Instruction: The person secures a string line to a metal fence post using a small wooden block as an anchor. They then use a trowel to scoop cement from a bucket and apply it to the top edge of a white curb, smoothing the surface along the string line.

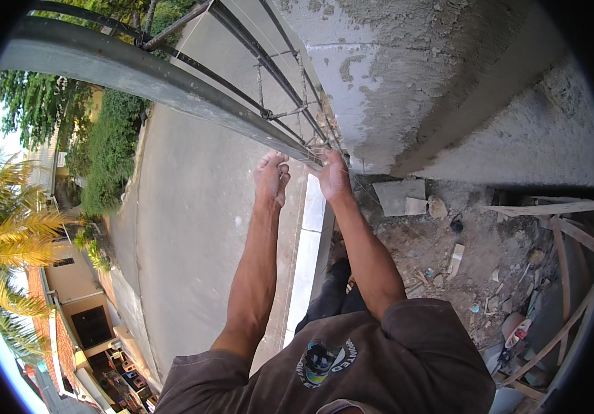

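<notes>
A long grey bar (166,79) runs from the upper left down to the middle. Its narrow lower end meets my right hand (333,181), whose thumb and fingers close around it. My left hand (269,181) is just left of the bar, fingers curled in; whatever they hold, if anything, is too small to make out. Behind the bar stands a cage of dark steel reinforcing rods (283,86), tied with cross pieces. Beyond my right hand rises a wall (407,90), partly covered in rough grey mortar.
Below my hands runs a pale block ledge (309,241). A grey paved road (193,228) lies far down to the left. On the right, rubble (476,269) covers the ground, near wooden poles (562,290) and a flat slab piece (397,196). Thin strings cross near the rods.
</notes>
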Available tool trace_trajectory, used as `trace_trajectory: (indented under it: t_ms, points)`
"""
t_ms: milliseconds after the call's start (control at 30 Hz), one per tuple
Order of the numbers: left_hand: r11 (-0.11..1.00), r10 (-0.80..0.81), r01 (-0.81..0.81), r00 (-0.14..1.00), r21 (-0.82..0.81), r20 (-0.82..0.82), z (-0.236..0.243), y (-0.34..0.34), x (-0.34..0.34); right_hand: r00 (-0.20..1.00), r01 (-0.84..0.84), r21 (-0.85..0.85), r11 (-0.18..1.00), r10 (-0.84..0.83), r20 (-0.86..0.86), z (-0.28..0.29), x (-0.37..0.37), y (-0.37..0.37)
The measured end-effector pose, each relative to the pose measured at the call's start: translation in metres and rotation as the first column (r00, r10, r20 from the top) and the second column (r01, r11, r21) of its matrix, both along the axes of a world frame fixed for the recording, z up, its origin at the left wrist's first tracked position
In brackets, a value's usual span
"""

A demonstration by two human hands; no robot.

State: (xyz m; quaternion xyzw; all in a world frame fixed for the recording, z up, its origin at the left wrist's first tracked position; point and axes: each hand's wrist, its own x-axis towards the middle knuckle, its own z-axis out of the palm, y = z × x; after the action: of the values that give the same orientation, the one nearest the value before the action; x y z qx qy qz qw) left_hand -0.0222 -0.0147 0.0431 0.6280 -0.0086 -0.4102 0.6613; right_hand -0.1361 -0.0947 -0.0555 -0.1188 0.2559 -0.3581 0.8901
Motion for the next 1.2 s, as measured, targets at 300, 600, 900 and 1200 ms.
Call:
trace_trajectory:
  t_ms: [300, 600, 900, 1200]
  points:
    - [0.968, -0.25, 0.226, 0.906, 0.109, 0.342, 0.022, -0.02, 0.019, 0.999, -0.007, -0.043, 0.999, 0.005, -0.051, 0.004, -0.007, -0.003]
    - [0.997, -0.08, 0.08, 0.994, -0.003, 0.079, 0.011, 0.002, -0.003, 0.934, 0.106, -0.362, 0.926, -0.218, -0.282, 0.001, -0.004, 0.002]
    - [0.968, -0.249, 0.25, 0.965, 0.0, 0.081, 0.02, -0.035, 0.033, 0.975, 0.22, 0.082, 0.972, -0.22, -0.01, 0.019, 0.006, 0.005]
    - [0.961, -0.275, 0.273, 0.959, 0.034, 0.064, 0.015, -0.035, 0.039, 0.944, 0.26, 0.092, 0.961, -0.273, 0.185, 0.014, -0.004, 0.004]
